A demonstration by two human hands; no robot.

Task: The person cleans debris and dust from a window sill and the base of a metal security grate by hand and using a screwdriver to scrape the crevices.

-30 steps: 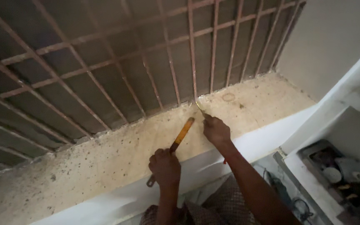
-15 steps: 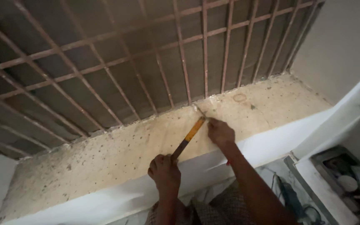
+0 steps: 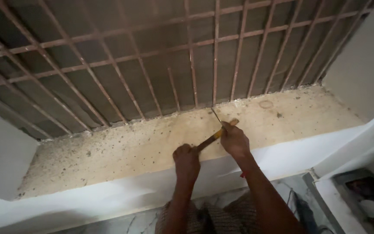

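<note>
Right hand (image 3: 234, 141) hides most of the thin chisel (image 3: 216, 115).

The left hand (image 3: 187, 159) is swinging the yellow-handled hammer (image 3: 215, 135) flatter and across, so its head now meets the thin chisel (image 3: 216, 116) held by the right hand (image 3: 234, 139), where earlier it was raised short of it. Both hands are sitting closer together.

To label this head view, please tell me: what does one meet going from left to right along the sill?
Speckled sill → left hand → yellow-handled tool → right hand → ring mark → white wall.
</note>
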